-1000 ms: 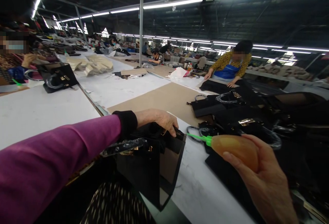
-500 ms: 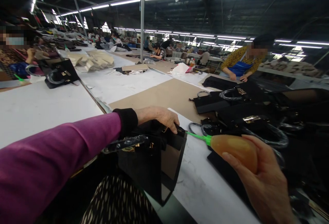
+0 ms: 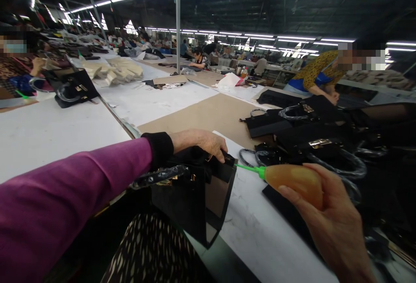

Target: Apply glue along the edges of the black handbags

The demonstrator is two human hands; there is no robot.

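Observation:
My left hand (image 3: 211, 143) is closed on the top edge of a black handbag (image 3: 182, 205), its thumb and fingers pinching near the corner. The bag's side stands open toward the right and shows a brownish lining. A plastic-wrapped handle (image 3: 160, 175) and gold-coloured fittings are on its front. My right hand (image 3: 338, 218) is wrapped round an amber squeeze bottle (image 3: 292, 183), held nearly level. The bottle's thin green nozzle (image 3: 250, 168) points left, and its tip is at the bag's upper right edge. Whether anything comes out of the tip is too small to tell.
Several black bags (image 3: 312, 144) with wrapped handles are heaped on the right of the white-covered table (image 3: 65, 131). Another black bag (image 3: 74, 88) stands at the left beside a masked person. Pale pieces (image 3: 112, 71) lie farther back. Across the table a person in yellow sleeves (image 3: 312, 70) leans over.
The person in yellow sleeves has shifted to the right and leans lower. My hands, the bag and the bottle keep nearly the same positions, with the nozzle tip still at the bag's edge.

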